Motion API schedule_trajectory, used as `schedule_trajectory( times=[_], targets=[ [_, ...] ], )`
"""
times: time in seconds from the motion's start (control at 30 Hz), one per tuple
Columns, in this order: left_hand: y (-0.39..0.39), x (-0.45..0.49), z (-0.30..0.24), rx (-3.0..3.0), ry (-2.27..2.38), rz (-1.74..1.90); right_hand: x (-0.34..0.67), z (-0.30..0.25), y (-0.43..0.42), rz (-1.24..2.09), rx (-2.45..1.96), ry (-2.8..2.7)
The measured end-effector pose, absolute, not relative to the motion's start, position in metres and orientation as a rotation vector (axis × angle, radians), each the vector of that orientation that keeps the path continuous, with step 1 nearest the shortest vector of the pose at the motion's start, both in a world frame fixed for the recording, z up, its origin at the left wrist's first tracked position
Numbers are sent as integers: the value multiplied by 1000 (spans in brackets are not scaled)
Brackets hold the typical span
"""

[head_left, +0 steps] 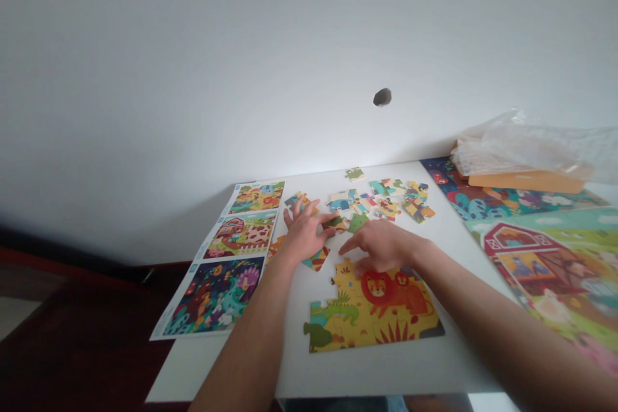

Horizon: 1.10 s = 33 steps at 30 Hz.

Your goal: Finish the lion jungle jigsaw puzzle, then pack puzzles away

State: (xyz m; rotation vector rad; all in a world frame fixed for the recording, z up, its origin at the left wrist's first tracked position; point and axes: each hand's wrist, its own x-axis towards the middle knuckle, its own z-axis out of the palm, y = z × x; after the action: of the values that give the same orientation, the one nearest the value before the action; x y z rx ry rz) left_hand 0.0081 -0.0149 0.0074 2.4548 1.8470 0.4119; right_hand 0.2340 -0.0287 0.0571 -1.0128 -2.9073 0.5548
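Observation:
My left hand [305, 233] is over the loose jigsaw pieces, thumb and forefinger closed about a dark green and yellow puzzle piece [340, 224]; its other fingers are spread over a piece [295, 198] behind. My right hand [383, 246] hovers at or touches the upper edge of a partly joined puzzle [386, 315], which shows lions and a crocodile. The right forefinger points left, while its other fingertips are partly hidden. A green piece [358, 223] lies between the hands. Another colourful piece [318, 260] is just below my left hand.
Several loose pieces [419, 210] are scattered toward the wall. A sheet with three printed pictures [236, 235] lies left, near the table's edge. On the right are a farm puzzle [555, 270], a dark puzzle [463, 196], an orange-brown box [526, 180] and clear plastic bags [531, 145].

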Motion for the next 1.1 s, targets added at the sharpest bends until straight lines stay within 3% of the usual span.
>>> schedule_trajectory(
  times=[0.4,0.67,0.87,0.97,1.1],
  targets=[
    [-15,6,10,2374,2047,503,229,45,-20,247,-1405,-2721],
    [-14,-4,15,2177,2110,195,234,38,-16,158,-1661,-2620],
    [-15,-3,15,2200,2038,160,243,34,-4,141,-1769,-2554],
    [-15,-4,12,2206,2011,182,242,36,-5,140,-1731,-2541],
    [-14,-5,7,2221,1998,236,231,43,-20,214,-1357,-2667]
  ],
)
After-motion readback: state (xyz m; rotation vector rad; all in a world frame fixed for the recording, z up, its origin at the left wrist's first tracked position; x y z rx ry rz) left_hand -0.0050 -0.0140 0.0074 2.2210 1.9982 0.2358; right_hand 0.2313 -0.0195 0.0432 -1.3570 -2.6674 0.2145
